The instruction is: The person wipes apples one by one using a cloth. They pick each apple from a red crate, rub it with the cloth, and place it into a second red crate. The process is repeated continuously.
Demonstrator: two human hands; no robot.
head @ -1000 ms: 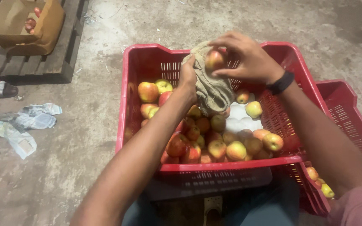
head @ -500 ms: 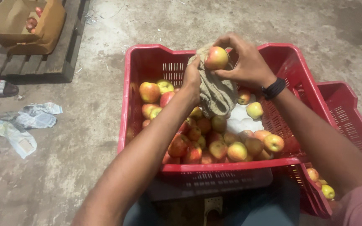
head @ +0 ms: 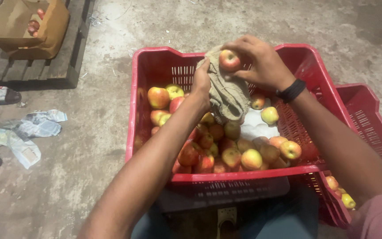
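My right hand holds a red-yellow apple against a beige cloth, above the far side of a red plastic crate. A black band sits on that wrist. My left hand grips the cloth from the left, and the cloth hangs down from both hands. Below them the crate holds several red and yellow apples piled on white padding.
A second red crate with a few apples sits lower right. A brown cardboard box holding apples rests on a wooden pallet upper left. Crumpled paper and sandals lie on the concrete floor at left.
The apple has turned in my right hand and now shows more fully above the cloth. Both hands have shifted slightly left and up over the crate.
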